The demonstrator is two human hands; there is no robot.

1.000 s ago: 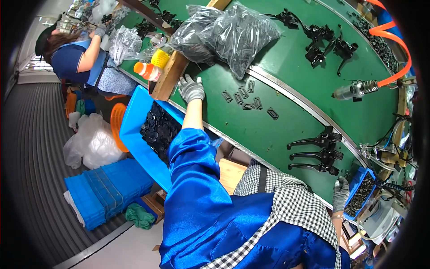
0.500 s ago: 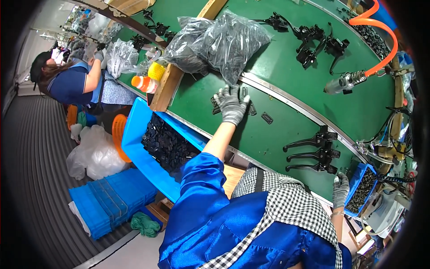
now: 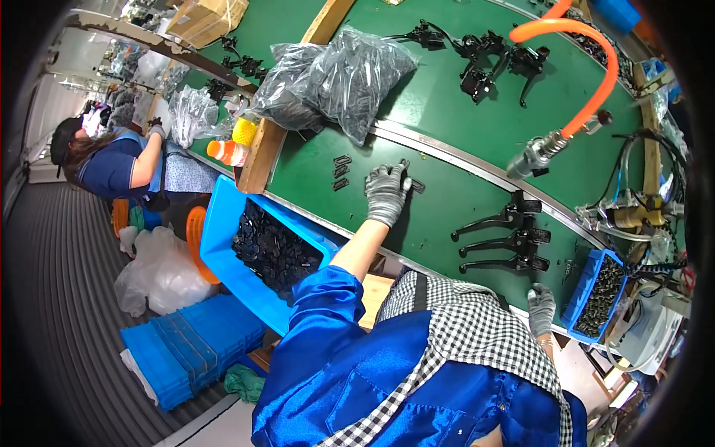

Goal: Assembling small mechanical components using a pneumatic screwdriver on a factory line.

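My left hand (image 3: pixel 387 195), in a grey striped glove, lies fingers outstretched on the green bench. Its fingertips touch small black slotted plates (image 3: pixel 417 185), partly hidden under them. Just left of it, a few similar slotted plates (image 3: pixel 340 171) lie in a short row. At the bench's near edge, my gloved right hand (image 3: pixel 541 307) has its fingers drawn together; whatever they may hold is hidden. Beyond that hand, three black brake lever assemblies (image 3: pixel 514 242) lie side by side, levers pointing left. A blue bin of screws (image 3: pixel 618 262) stands right of the right hand.
Clear bags of dark parts (image 3: pixel 357 82) lie beyond the left hand, beside a wooden divider (image 3: pixel 262 153). A blue crate (image 3: pixel 216 223) of black pieces sits below left. An orange air hose (image 3: pixel 612 74) carries a hanging tool (image 3: pixel 532 155). A co-worker (image 3: pixel 112 160) is at far left.
My left hand has slid right and nearer across the plates, uncovering those at its left. My right hand has shifted slightly left, away from the screw bin. The whole view has shifted too.
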